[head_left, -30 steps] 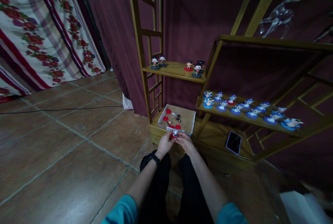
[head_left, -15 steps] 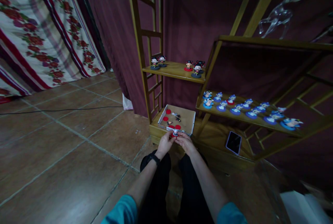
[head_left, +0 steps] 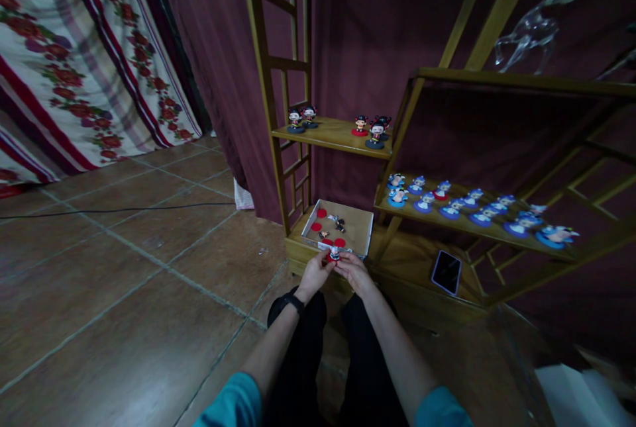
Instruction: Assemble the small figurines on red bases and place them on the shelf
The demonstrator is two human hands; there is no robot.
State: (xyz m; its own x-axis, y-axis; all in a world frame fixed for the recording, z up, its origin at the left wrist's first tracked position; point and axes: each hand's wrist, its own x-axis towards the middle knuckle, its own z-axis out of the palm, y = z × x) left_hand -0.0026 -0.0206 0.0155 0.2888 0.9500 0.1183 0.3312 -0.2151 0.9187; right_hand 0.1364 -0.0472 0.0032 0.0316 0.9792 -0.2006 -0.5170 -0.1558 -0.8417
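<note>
A small figurine (head_left: pixel 334 253) with a white top and a red round base is pinched between my two hands, at the near edge of an open cardboard box (head_left: pixel 355 232). My left hand (head_left: pixel 317 275) grips it from the left, fingers closed on the base. From the other side my right hand (head_left: pixel 354 270) holds the same figurine. Inside the box lie several red discs (head_left: pixel 321 213) and a few loose figurine pieces (head_left: pixel 339 224). Part of the base is hidden by my fingers.
Dark-dressed figurines (head_left: pixel 376 132) stand on the upper left shelf (head_left: pixel 332 132). Blue and white figurines (head_left: pixel 452 207) line the lower right shelf. A phone (head_left: pixel 446 273) lies on the cabinet at right. Higher up stands a clear deer ornament (head_left: pixel 529 33).
</note>
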